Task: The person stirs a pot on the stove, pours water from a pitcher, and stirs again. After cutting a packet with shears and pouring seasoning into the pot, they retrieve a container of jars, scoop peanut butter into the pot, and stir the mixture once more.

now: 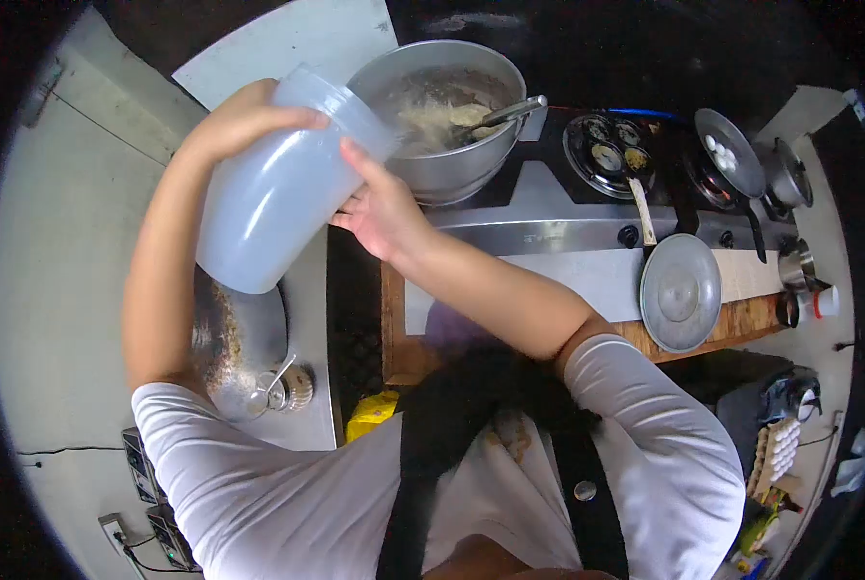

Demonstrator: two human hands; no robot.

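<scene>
Both hands grip a translucent white plastic jug [273, 188], tilted with its mouth over the rim of a round steel mixing bowl [447, 116] of pale batter. The left hand [244, 121] clasps its upper side; the right hand [382, 208], nearer the bowl, supports it below.

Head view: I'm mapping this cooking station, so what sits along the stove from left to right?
Translucent plastic jug → metal mixing bowl → round moulded pan → frying pan with white balls → small steel pot.
</scene>
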